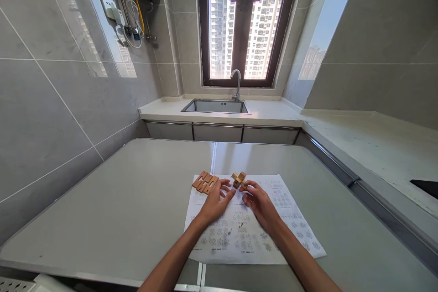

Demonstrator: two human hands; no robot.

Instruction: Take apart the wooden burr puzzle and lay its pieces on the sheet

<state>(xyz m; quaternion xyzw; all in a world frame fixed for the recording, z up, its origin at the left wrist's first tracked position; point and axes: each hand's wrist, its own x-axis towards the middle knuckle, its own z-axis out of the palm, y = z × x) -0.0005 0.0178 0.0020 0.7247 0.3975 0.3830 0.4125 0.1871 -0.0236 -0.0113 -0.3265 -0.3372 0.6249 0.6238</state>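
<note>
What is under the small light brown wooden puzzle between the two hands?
Under the small light brown wooden puzzle lies a white paper sheet printed with small diagrams. The left hand and right hand cover its middle, hiding that print.

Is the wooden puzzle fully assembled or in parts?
In parts: a joined cluster sits between left hand and right hand; loose notched pieces lie beside it.

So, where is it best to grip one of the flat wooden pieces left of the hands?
Probably by its two short ends, from above: the wooden pieces lie flat and side by side on the paper sheet, so their long sides are blocked. The left hand is nearest.
</note>
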